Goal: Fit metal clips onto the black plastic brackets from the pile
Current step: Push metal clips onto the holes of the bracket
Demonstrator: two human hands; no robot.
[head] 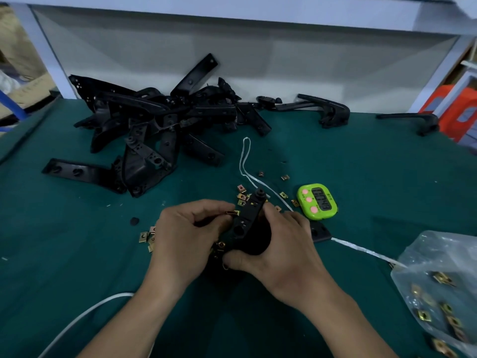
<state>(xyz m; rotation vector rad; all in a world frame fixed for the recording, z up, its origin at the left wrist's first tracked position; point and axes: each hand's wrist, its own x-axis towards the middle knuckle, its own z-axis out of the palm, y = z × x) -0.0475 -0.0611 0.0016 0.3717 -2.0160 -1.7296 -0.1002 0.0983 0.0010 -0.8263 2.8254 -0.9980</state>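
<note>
Black plastic is held nearest the camera: one bracket [247,223] is gripped upright in the right hand [278,244], with the hand curled round its lower body and the thumb laid across the bottom edge. Just to its left, a brass-coloured metal clip [232,212] is pinched between the thumb and fingers [206,205] of the left hand [185,233]. Its open mouth is turned toward the bracket's side edge; whether it already touches cannot be told.

The step in hand is judged to be the sliding-on of this clip. It would be done well if the clip were held square to the tab, its mouth lined up with the edge, and pushed straight until its hole sits over the hole in the plastic. A tilted push is likely to spring the clip off. The bracket should be braced firmly by the right hand so that the push is not lost.

What seems to be a second clip [221,245] is seen low on the bracket, between the two hands. Several loose clips [145,236] are scattered on the green surface [361,164] beside the left hand, within easy reach, and more lie just beyond the bracket. Further out, a green timer [317,201] and a white cord [245,156] are seen, with a clear bag [438,254] of clips at the right. Farthest off, the pile [160,120] of brackets is heaped.
</note>
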